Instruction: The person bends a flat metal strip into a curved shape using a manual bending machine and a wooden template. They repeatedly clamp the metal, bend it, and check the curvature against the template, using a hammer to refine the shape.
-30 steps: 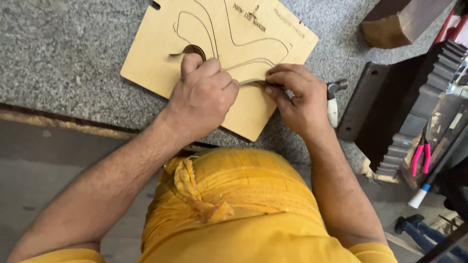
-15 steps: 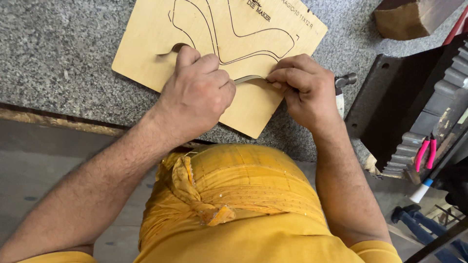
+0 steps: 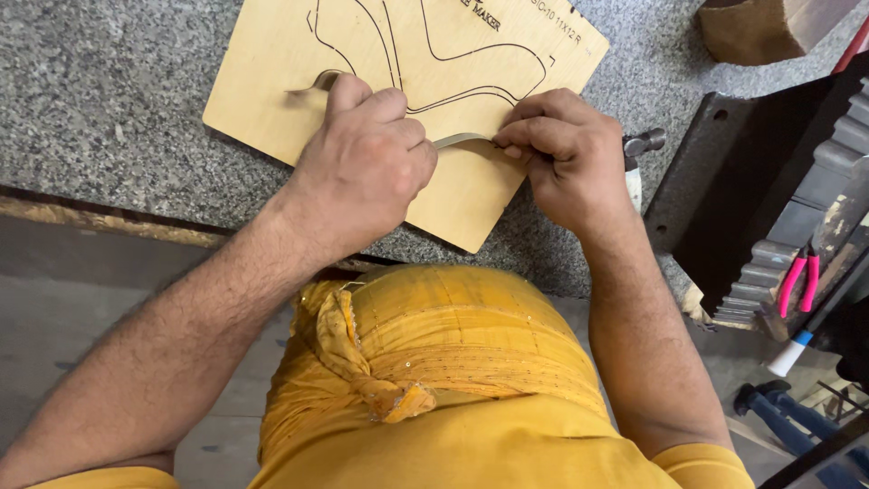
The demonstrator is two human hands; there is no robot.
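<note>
A pale plywood board (image 3: 272, 100) with thin curved slots cut into it lies on a grey granite counter (image 3: 100, 91). A thin metal strip (image 3: 460, 139) arches over the board's near corner between my two hands. My left hand (image 3: 367, 167) is closed on the strip's left end, with the thumb pressing down on the board. My right hand (image 3: 566, 158) pinches the strip's right end between its fingertips. Most of the strip is hidden under my fingers.
A dark metal bending machine with ridged blocks (image 3: 787, 208) stands at the right, with pink-handled pliers (image 3: 797, 281) beside it. A small hammer (image 3: 638, 154) lies by my right hand. A wooden block (image 3: 769, 27) sits at the top right. The counter's front edge (image 3: 109, 222) runs below the board.
The view has shifted a little so the board sits higher in frame. Both hands stay on the strip at the board's near corner, the strip now pressed closer to the slot.
</note>
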